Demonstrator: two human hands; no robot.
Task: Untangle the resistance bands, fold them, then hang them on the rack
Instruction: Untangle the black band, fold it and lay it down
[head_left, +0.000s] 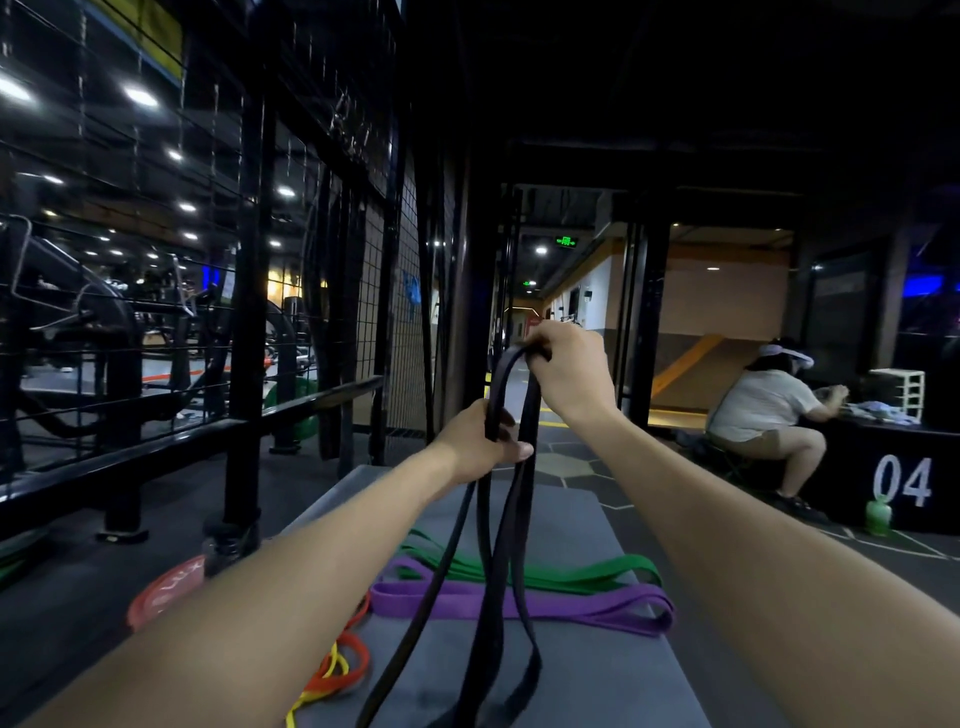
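Observation:
A long black resistance band (488, 587) hangs in several strands from both my hands above a grey mat (582, 675). My right hand (569, 371) pinches the band's top loop, held highest. My left hand (480, 441) grips the strands a little lower, thumb pointing right. On the mat lie a folded green band (587, 571) and a folded purple band (571, 605), side by side. An orange band (353, 662) and a yellow band (311, 701) lie tangled at the mat's left edge. The black metal rack (249, 291) stands to the left.
A wire-mesh fence (374, 291) runs along the left behind the rack. A pink disc (163, 595) lies on the floor at left. A seated person (769, 415) works at a black box marked 04 (901, 480) on the right, with a green bottle (878, 514) beside it.

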